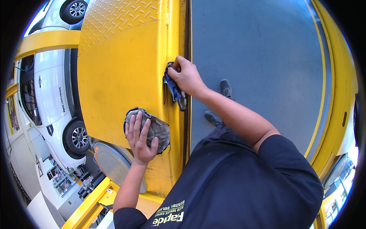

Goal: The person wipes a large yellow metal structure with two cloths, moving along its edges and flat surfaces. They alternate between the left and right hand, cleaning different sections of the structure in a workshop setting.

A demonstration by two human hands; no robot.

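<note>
My left hand (142, 139) lies flat with fingers spread, pressing a grey-brown rag (158, 133) with dark blue edges against a yellow metal ramp (118, 82). Farther ahead and to the right, my right hand (187, 76) is closed on a dark blue and camouflage-patterned rag (174, 89). That rag hangs over the ramp's raised edge (174, 30), beside a narrow slot in the metal. My right fingertips are partly hidden by the hand and the cloth. Scuffs and dark marks show on the yellow paint near the edge.
Diamond-patterned plate (122, 13) covers the ramp's far end. A round grey metal plate (111, 162) sits at its near left. White pickup (49, 86) stands to the left. Blue-grey floor (259, 57) lies right, with my shoes (225, 88) on it and another yellow ramp (345, 76) beyond.
</note>
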